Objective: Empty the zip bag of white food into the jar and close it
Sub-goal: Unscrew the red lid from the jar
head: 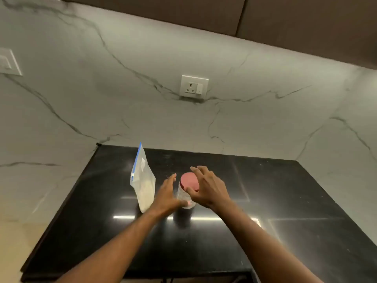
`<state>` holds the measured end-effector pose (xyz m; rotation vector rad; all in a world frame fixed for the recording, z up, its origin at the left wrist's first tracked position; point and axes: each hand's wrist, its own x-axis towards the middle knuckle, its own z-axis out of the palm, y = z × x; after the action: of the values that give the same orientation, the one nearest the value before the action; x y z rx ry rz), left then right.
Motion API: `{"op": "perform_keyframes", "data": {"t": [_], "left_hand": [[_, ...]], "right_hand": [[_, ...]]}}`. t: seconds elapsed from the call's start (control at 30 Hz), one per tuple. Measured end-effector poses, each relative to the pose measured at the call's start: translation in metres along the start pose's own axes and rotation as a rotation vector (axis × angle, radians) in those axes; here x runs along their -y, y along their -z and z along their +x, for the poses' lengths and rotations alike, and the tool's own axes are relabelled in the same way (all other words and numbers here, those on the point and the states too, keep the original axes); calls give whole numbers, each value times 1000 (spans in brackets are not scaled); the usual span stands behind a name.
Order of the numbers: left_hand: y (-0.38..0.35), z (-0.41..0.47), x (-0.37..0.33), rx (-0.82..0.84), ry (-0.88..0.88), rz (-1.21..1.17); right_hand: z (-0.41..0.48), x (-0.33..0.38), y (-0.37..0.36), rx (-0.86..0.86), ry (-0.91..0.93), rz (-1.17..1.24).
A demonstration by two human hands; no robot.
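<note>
Zip bag (141, 170) stands upright, blue-sealed, white food (145, 196) inside.

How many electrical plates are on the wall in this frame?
2. A socket plate on the back wall above the jar; a left plate cut off by the frame edge. Others may lie out of view.

Glossy black stone counter (265, 201); clear, seemingly plastic jar (183, 196).

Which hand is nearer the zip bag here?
Left. The left hand sits just right of the zip bag, beside the jar; the right hand is farther right, at the red lid.
</note>
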<state>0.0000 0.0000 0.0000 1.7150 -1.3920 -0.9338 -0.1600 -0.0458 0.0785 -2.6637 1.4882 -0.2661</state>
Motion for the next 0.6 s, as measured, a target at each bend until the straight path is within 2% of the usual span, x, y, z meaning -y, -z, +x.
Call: {"op": "perform_keyframes", "data": {"t": [0.13,0.27,0.33,0.5,0.6], "left_hand": [[-30,18,9,25,48,-49],[-53,34,15,-97,15,-124],[-57,37,18,-149,2,-89],[-53,44,28,-167,27,4],[-48,45,29,-141,24,13]], "right_hand": [[25,-15,-21,70,-15,-109],[45,-20,-30,126,26,-206],[54,-20,-29,162,31,-229],[71,-21,-14,298,91,-128],[80,-24,-3,419,211,-90]]}}
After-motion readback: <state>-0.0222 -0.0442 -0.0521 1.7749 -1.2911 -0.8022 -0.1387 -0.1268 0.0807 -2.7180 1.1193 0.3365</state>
